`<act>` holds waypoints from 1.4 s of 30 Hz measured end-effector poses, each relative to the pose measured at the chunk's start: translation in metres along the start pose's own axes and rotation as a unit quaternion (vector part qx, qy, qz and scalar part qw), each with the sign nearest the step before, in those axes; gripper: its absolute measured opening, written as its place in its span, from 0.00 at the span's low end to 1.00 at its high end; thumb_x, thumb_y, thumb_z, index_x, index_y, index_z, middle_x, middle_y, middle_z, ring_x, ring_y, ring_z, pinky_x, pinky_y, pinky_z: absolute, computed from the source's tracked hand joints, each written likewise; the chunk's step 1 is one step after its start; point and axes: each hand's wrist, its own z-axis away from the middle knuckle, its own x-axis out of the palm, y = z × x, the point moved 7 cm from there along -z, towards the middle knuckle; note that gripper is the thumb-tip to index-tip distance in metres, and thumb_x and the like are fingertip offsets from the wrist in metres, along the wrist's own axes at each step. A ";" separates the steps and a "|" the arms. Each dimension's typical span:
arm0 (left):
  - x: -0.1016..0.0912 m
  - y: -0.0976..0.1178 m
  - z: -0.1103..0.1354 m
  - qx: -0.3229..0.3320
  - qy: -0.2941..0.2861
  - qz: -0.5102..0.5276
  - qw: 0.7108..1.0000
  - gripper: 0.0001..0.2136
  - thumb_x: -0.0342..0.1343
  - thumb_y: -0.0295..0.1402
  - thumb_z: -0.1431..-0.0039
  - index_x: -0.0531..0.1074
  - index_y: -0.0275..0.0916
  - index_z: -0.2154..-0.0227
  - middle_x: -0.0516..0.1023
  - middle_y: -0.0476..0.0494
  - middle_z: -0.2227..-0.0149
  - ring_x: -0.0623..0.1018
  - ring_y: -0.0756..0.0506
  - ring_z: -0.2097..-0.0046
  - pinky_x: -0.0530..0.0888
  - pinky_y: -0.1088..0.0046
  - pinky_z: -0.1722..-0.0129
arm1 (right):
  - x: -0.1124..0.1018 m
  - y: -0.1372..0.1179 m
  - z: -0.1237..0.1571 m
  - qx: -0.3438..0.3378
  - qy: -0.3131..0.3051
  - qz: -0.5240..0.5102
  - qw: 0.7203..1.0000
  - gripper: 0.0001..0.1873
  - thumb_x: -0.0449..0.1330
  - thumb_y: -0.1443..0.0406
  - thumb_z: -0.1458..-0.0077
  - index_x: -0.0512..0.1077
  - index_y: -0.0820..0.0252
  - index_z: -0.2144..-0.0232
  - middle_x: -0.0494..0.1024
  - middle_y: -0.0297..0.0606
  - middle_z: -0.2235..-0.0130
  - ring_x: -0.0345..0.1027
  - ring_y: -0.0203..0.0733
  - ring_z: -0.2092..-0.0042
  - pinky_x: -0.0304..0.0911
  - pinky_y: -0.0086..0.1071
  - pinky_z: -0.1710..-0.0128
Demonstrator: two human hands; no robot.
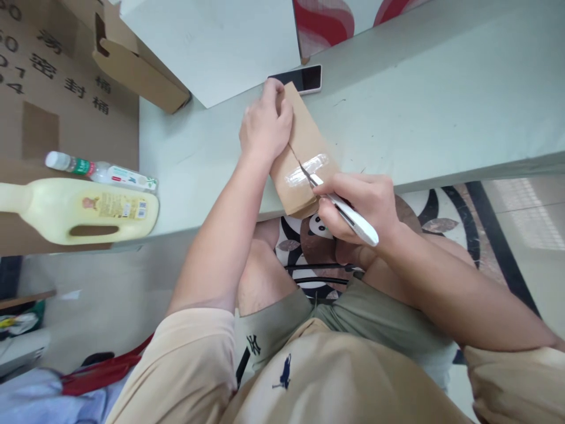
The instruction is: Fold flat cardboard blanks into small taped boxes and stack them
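Left hand (267,125) is gripping box (311,131) by its far end, forearm (220,227) reaching forward, right hand (371,203) is gripping knife (362,228), wrist angling inward, blade (305,172) crossing tape (321,161), box is lying at table's near edge.

Can't see everything here
Left hand (267,121) hides part of the small box (309,126), big carton (66,121) and jug (83,203) run off the left edge, label (115,206) text too tiny.

Phone (306,79) behind small box (308,132) on table (441,100), jug (66,206) left
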 end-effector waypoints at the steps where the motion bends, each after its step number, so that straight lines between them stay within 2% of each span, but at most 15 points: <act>1: -0.001 0.001 0.001 0.003 0.004 0.003 1.000 0.08 0.65 0.34 0.49 0.73 0.52 0.66 0.76 0.43 0.63 0.69 0.30 0.46 0.61 0.57 0.45 | -0.001 0.000 0.000 -0.002 0.006 -0.007 1.000 0.07 0.55 0.69 0.52 0.74 0.58 0.75 0.71 0.30 0.80 0.61 0.31 0.78 0.55 0.27 0.78; 5: -0.002 0.001 -0.001 0.007 0.010 0.026 1.000 0.08 0.65 0.32 0.46 0.72 0.52 0.68 0.73 0.43 0.67 0.70 0.33 0.51 0.62 0.61 0.50 | -0.007 0.001 -0.002 -0.016 0.016 -0.054 0.998 0.07 0.55 0.72 0.55 0.71 0.57 0.77 0.67 0.28 0.82 0.58 0.30 0.80 0.54 0.27 0.80; 9: -0.001 0.003 -0.002 0.011 0.002 -0.047 0.999 0.08 0.64 0.32 0.43 0.72 0.50 0.63 0.71 0.46 0.69 0.68 0.37 0.58 0.59 0.62 0.48 | -0.014 0.004 -0.003 -0.031 0.012 -0.081 0.996 0.09 0.55 0.73 0.55 0.71 0.55 0.76 0.67 0.27 0.82 0.58 0.30 0.80 0.55 0.27 0.81; 14: -0.001 0.007 0.000 0.009 -0.007 -0.084 0.996 0.08 0.62 0.32 0.41 0.72 0.51 0.61 0.72 0.44 0.67 0.70 0.36 0.56 0.60 0.62 0.49 | -0.030 0.009 -0.003 -0.058 0.013 -0.143 0.988 0.07 0.57 0.69 0.51 0.74 0.55 0.75 0.72 0.27 0.80 0.61 0.30 0.80 0.58 0.27 0.80; 16: -0.001 0.008 0.002 0.001 -0.007 -0.099 0.995 0.09 0.61 0.32 0.41 0.72 0.50 0.59 0.73 0.44 0.65 0.71 0.35 0.55 0.59 0.61 0.47 | -0.039 0.016 -0.004 -0.017 0.050 -0.150 0.987 0.08 0.58 0.66 0.48 0.75 0.54 0.75 0.72 0.28 0.80 0.62 0.32 0.81 0.56 0.29 0.81; 19: -0.001 0.007 0.003 -0.014 -0.015 -0.090 0.996 0.09 0.62 0.34 0.40 0.71 0.50 0.57 0.74 0.44 0.63 0.71 0.36 0.53 0.59 0.61 0.45 | -0.055 0.036 -0.004 0.065 0.173 -0.114 0.976 0.09 0.57 0.62 0.42 0.75 0.52 0.73 0.69 0.30 0.81 0.59 0.35 0.81 0.52 0.33 0.82; 20: -0.001 0.007 0.003 -0.015 -0.018 -0.096 0.995 0.09 0.61 0.35 0.39 0.70 0.49 0.56 0.75 0.44 0.61 0.71 0.37 0.53 0.59 0.60 0.45 | -0.056 0.045 -0.004 0.092 0.190 -0.095 0.973 0.08 0.57 0.61 0.41 0.75 0.52 0.70 0.69 0.30 0.80 0.60 0.36 0.80 0.53 0.34 0.81; 22: 0.000 0.009 0.004 -0.011 -0.022 -0.125 0.992 0.11 0.56 0.39 0.34 0.68 0.48 0.51 0.75 0.43 0.55 0.71 0.37 0.51 0.59 0.58 0.43 | -0.046 0.067 -0.006 0.146 0.157 -0.067 0.975 0.06 0.58 0.60 0.41 0.74 0.53 0.64 0.71 0.31 0.76 0.64 0.38 0.76 0.59 0.35 0.78; 25: 0.000 0.010 0.004 -0.006 -0.026 -0.174 0.984 0.16 0.46 0.43 0.29 0.63 0.45 0.44 0.75 0.38 0.48 0.71 0.36 0.47 0.60 0.54 0.42 | -0.017 0.110 -0.005 0.220 0.051 -0.048 0.973 0.13 0.59 0.57 0.40 0.71 0.54 0.55 0.74 0.33 0.70 0.68 0.39 0.71 0.67 0.35 0.71; 28: 0.001 0.011 0.005 -0.006 -0.032 -0.203 0.979 0.18 0.44 0.43 0.29 0.61 0.41 0.42 0.73 0.33 0.43 0.71 0.32 0.42 0.61 0.53 0.42 | 0.010 0.143 -0.003 0.250 0.014 -0.020 0.968 0.16 0.53 0.54 0.35 0.69 0.53 0.50 0.77 0.36 0.67 0.71 0.40 0.67 0.69 0.36 0.64; 31: 0.001 0.011 0.007 -0.011 -0.032 -0.223 0.974 0.18 0.43 0.45 0.30 0.62 0.40 0.45 0.75 0.31 0.44 0.72 0.31 0.43 0.63 0.52 0.44 | 0.039 0.152 -0.013 0.252 -0.024 0.022 0.967 0.17 0.52 0.55 0.34 0.67 0.53 0.47 0.79 0.39 0.61 0.73 0.43 0.61 0.69 0.39 0.58; 35: 0.000 0.013 0.007 -0.008 -0.025 -0.253 0.967 0.15 0.44 0.45 0.31 0.65 0.40 0.54 0.77 0.31 0.51 0.75 0.30 0.46 0.65 0.51 0.48 | 0.072 0.145 -0.029 0.244 -0.116 0.085 0.959 0.20 0.53 0.63 0.38 0.67 0.52 0.44 0.79 0.39 0.52 0.73 0.48 0.52 0.66 0.42 0.53; 38: 0.000 0.012 0.006 -0.011 -0.027 -0.263 0.964 0.13 0.49 0.46 0.33 0.63 0.42 0.56 0.77 0.32 0.51 0.75 0.30 0.47 0.65 0.53 0.50 | 0.077 0.149 -0.030 0.231 -0.170 0.160 0.944 0.24 0.52 0.68 0.40 0.68 0.52 0.42 0.76 0.43 0.45 0.68 0.54 0.44 0.61 0.48 0.47; 42: -0.001 0.013 0.005 0.007 -0.026 -0.224 0.974 0.12 0.51 0.45 0.33 0.61 0.43 0.57 0.76 0.36 0.53 0.75 0.33 0.51 0.65 0.55 0.50 | 0.058 0.171 -0.018 0.267 -0.197 0.248 0.910 0.32 0.52 0.73 0.45 0.67 0.51 0.39 0.72 0.48 0.41 0.59 0.60 0.38 0.53 0.57 0.43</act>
